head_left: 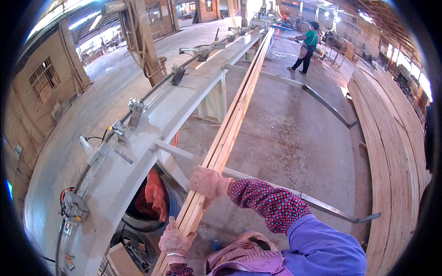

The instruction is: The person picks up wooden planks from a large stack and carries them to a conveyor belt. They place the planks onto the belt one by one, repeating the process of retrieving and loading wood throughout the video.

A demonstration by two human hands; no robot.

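At near left, a bin holds red material; the left hand and farther right hand are closed around wooden strips.

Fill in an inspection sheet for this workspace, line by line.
Surface: long grey metal bench running away on the left, with clamp-like fittings along its far side.
Job's things: a bundle of long wooden strips, slanting beside the bench across metal support arms.
Clutter: red cloth in a dark bin under the bench; a light box-like piece near the lower edge.
Hands: both gloved; left hand grips the strips nearer the body, right hand grips them farther along.
Cables: black cable along the bench's far side.
Surroundings: long boards stacked at right; a co-worker in a green top stands farther off.
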